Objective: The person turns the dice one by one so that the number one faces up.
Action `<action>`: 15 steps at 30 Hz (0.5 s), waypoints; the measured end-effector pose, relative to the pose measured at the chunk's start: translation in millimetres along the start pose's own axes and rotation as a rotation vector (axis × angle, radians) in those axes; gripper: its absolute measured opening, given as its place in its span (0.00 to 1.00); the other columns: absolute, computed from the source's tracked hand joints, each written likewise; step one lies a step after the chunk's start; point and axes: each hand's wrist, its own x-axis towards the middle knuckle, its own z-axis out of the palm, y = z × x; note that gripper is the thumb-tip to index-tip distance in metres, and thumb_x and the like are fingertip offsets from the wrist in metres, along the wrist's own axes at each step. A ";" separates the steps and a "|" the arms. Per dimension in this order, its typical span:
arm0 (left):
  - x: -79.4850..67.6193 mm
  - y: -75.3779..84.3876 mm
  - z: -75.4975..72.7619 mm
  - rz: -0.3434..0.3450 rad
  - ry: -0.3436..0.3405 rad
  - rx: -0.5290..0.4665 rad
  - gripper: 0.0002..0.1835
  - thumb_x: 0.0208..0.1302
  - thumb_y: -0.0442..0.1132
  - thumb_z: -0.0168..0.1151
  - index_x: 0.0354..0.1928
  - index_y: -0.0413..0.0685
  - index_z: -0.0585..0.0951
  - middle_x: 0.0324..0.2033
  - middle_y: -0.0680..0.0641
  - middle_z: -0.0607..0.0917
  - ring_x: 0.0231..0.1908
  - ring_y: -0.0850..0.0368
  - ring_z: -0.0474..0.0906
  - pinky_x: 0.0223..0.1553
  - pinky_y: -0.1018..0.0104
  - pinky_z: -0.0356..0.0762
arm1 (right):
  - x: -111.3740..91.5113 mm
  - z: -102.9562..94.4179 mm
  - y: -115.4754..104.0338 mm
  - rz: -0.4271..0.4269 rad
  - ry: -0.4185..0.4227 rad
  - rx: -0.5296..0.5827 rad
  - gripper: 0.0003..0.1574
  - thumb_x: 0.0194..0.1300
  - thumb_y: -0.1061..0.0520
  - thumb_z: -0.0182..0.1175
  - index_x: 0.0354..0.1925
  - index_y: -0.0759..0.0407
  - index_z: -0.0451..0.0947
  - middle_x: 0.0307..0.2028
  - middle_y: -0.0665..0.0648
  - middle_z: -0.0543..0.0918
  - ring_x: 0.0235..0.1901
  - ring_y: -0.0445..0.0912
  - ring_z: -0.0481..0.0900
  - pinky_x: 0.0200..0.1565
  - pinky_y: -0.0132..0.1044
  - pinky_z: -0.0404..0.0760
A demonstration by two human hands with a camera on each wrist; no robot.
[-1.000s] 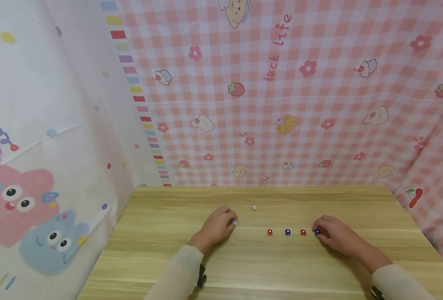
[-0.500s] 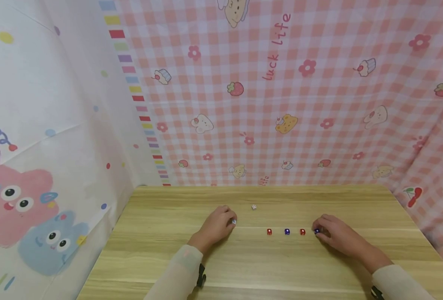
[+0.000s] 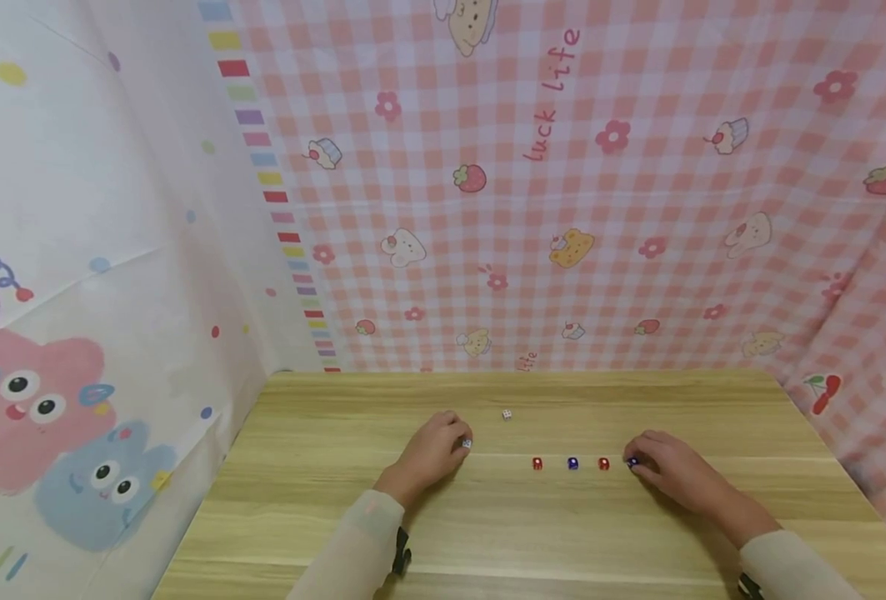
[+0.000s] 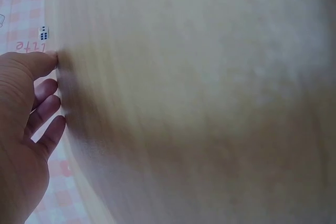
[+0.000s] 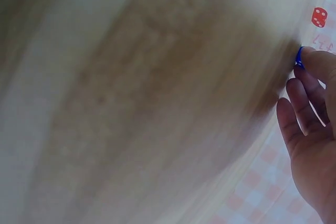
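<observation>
At the left, my left hand [image 3: 429, 452] pinches a white die [image 3: 467, 444] between thumb and fingers on the wooden table [image 3: 488, 533]. That die is hidden behind the thumb in the left wrist view. On the other side, my right hand [image 3: 673, 468] holds a dark blue die [image 3: 633, 462] between thumb and fingertips; a blue edge of it shows in the right wrist view. A row of loose dice leads up to it: red [image 3: 537, 463], blue [image 3: 573, 463], and red [image 3: 603, 463] nearest the right hand. Another white die [image 3: 507, 415] lies farther back.
A pink checked cloth [image 3: 443, 208] with cartoon prints hangs behind the table's back edge. To the left hangs a white cloth [image 3: 150, 292] with cartoon figures. Dark bands [image 3: 401, 552] show at the cuffs of both light sleeves [image 3: 360, 542].
</observation>
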 end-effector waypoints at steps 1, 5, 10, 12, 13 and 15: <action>-0.2 -0.3 0.2 -0.001 0.000 -0.001 0.02 0.70 0.42 0.68 0.41 0.56 0.84 0.45 0.54 0.82 0.49 0.57 0.77 0.54 0.63 0.80 | -0.2 0.0 -0.4 0.001 0.000 -0.002 0.15 0.57 0.65 0.74 0.38 0.48 0.83 0.37 0.42 0.82 0.40 0.38 0.80 0.44 0.43 0.85; -0.1 -1.8 1.3 -0.002 -0.004 -0.007 0.02 0.69 0.42 0.69 0.41 0.56 0.85 0.45 0.54 0.82 0.49 0.57 0.77 0.54 0.63 0.80 | -0.5 0.6 -2.0 0.002 0.006 -0.012 0.15 0.58 0.64 0.74 0.38 0.48 0.83 0.37 0.42 0.82 0.40 0.38 0.80 0.44 0.44 0.84; 1.4 -3.6 3.1 -0.014 -0.013 -0.009 0.03 0.69 0.43 0.69 0.41 0.56 0.84 0.44 0.55 0.82 0.49 0.57 0.77 0.54 0.62 0.80 | 0.2 0.8 -3.4 -0.019 0.035 -0.028 0.16 0.56 0.65 0.76 0.37 0.48 0.83 0.36 0.42 0.82 0.38 0.38 0.80 0.42 0.43 0.84; 2.0 -3.9 3.4 -0.023 -0.017 -0.015 0.03 0.69 0.43 0.69 0.41 0.56 0.84 0.44 0.55 0.82 0.49 0.57 0.77 0.55 0.62 0.80 | 0.9 0.1 -3.7 -0.025 0.043 -0.036 0.16 0.55 0.65 0.76 0.36 0.48 0.83 0.35 0.42 0.83 0.38 0.38 0.81 0.42 0.43 0.84; 2.1 -3.9 3.4 -0.028 -0.018 -0.020 0.03 0.69 0.43 0.69 0.41 0.56 0.84 0.44 0.55 0.82 0.50 0.57 0.77 0.55 0.61 0.80 | 1.4 0.0 -3.6 -0.028 0.044 -0.040 0.16 0.55 0.65 0.77 0.36 0.47 0.83 0.35 0.42 0.83 0.37 0.39 0.81 0.42 0.43 0.84; 2.2 -3.4 3.0 -0.037 -0.016 -0.028 0.04 0.69 0.43 0.70 0.42 0.56 0.83 0.43 0.55 0.82 0.50 0.57 0.78 0.56 0.61 0.80 | 2.1 -0.7 -3.5 -0.029 0.038 -0.042 0.17 0.54 0.65 0.77 0.36 0.47 0.83 0.35 0.42 0.83 0.37 0.39 0.81 0.41 0.43 0.84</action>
